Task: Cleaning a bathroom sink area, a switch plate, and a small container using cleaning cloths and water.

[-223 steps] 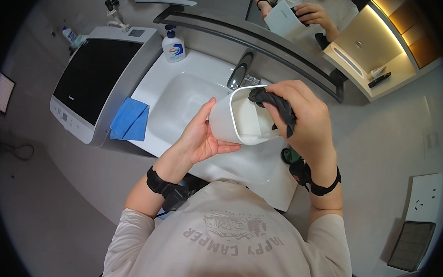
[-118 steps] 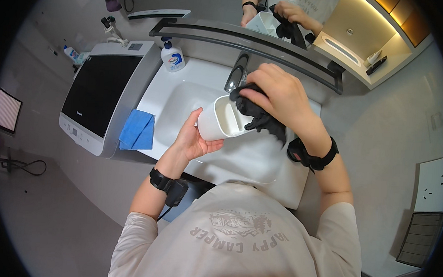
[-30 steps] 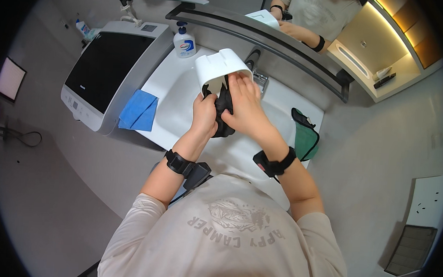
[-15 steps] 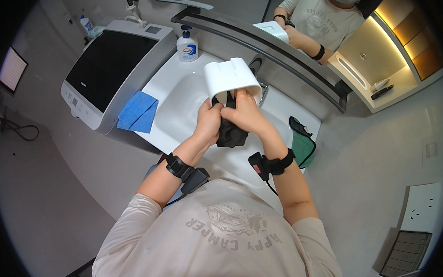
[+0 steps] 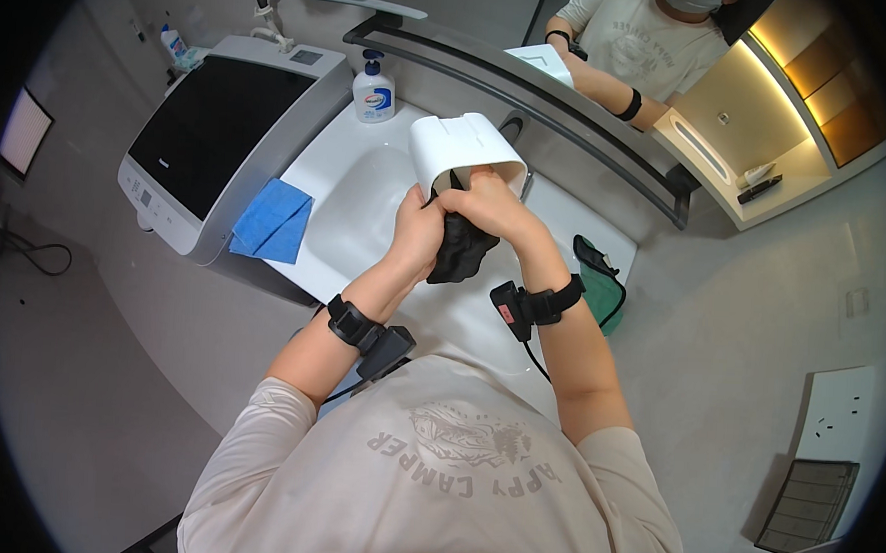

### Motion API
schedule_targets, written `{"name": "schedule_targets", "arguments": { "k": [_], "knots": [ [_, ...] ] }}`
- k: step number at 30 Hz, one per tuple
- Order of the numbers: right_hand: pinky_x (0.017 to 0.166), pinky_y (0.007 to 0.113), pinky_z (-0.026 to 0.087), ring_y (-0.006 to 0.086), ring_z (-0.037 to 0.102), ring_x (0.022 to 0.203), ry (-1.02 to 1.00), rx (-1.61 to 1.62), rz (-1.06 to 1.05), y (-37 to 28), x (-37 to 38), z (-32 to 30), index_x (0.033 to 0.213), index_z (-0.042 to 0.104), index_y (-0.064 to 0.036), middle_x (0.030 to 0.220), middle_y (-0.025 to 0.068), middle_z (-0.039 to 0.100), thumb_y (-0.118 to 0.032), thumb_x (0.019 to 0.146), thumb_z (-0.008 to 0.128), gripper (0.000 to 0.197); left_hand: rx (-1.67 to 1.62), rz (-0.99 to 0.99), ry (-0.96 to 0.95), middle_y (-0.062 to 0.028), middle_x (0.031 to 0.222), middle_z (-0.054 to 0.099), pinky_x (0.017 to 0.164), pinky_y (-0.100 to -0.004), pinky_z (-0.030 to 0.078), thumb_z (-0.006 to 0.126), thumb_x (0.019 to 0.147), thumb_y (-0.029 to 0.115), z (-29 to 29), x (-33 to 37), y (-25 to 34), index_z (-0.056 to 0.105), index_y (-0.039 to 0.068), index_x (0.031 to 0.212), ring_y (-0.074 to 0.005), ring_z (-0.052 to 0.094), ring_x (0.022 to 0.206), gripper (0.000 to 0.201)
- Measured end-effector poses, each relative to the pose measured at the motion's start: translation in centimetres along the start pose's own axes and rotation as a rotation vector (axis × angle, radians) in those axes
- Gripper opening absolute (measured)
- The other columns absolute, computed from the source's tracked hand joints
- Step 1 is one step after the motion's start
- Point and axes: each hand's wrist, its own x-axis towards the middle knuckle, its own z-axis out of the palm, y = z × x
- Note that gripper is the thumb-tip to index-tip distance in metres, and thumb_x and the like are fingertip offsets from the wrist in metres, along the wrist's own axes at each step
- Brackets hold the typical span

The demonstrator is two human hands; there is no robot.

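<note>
A white container (image 5: 455, 145) with rounded corners is held up over the sink (image 5: 340, 233), tilted so its mouth faces me. Black crumpled material (image 5: 461, 249), either cloth or thin bag, hangs out of that mouth between my hands. My left hand (image 5: 418, 233) is closed on the material just below the container's lower left rim; its fingertips are hidden. My right hand (image 5: 489, 207) reaches partly into the mouth, its fingers bent against the inside and its thumb pressing the black material. How the container is supported inside cannot be seen.
A blue folded cloth (image 5: 274, 220) lies on the counter's left edge, beside a grey washing machine (image 5: 225, 125). A pump bottle (image 5: 374, 91) stands behind the sink. At the right lies a green pouch with black trim (image 5: 600, 293). A dark rail (image 5: 532, 111) runs below the mirror.
The lower end of the black material has lifted slightly, and my hands have shifted a little. The container stays nearly in place. The whole view has moved slightly.
</note>
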Motion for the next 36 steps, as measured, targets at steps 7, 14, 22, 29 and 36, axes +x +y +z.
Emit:
{"name": "schedule_targets", "arguments": {
  "k": [7,14,22,29,36],
  "knots": [
    [0.086,0.034,0.045,0.0349,0.058,0.1,-0.064,-0.023,0.0,0.9,1.9,0.1,0.11,0.056,0.0081,0.107,0.0282,0.059,-0.033,0.069,0.061,0.058,0.015,0.092,0.039,-0.0153,0.106,0.059,0.081,-0.0319,0.051,0.043,0.093,0.006,-0.6,1.1,-1.7,0.046,-0.006,0.114,-0.0202,0.061,0.093,0.025],
    [0.086,0.036,0.045,0.037,0.059,0.099,0.01,-0.363,-0.004,-0.8,1.9,1.1,0.112,0.056,0.0084,0.107,0.03,0.06,-0.039,0.072,0.059,0.062,-0.099,0.107,0.093,-0.0152,0.108,0.058,0.083,-0.0332,0.051,0.042,0.094,0.009,-0.3,1.3,-2.6,0.045,-0.006,0.116,-0.0209,0.061,0.095,0.026],
    [0.09,0.035,0.045,0.0374,0.057,0.106,-0.141,-0.126,0.066,1.4,3.0,0.5,0.122,0.047,0.0102,0.114,0.0299,0.057,-0.039,0.072,0.058,0.071,-0.082,0.095,0.015,-0.0153,0.109,0.057,0.084,-0.0332,0.05,0.04,0.092,0.004,-1.1,0.8,-1.4,0.044,-0.006,0.117,-0.0219,0.06,0.096,0.028],
    [0.09,0.035,0.045,0.0367,0.057,0.103,0.026,-0.082,-0.069,1.9,2.6,1.4,0.119,0.047,0.0115,0.111,0.029,0.058,-0.024,0.07,0.06,0.063,-0.041,0.137,0.063,-0.015,0.11,0.055,0.087,-0.0348,0.048,0.037,0.091,0.003,-1.0,0.8,-1.4,0.043,-0.005,0.118,-0.0212,0.058,0.099,0.029],
    [0.091,0.035,0.044,0.0347,0.057,0.104,0.053,-0.032,-0.059,2.4,2.5,2.3,0.118,0.047,0.0105,0.11,0.0269,0.058,-0.008,0.069,0.059,0.054,-0.016,0.146,0.088,-0.0175,0.115,0.052,0.09,-0.0325,0.043,0.037,0.091,0.005,-1.5,1.5,-2.5,0.039,-0.007,0.123,-0.0207,0.054,0.103,0.035]
  ]
}}
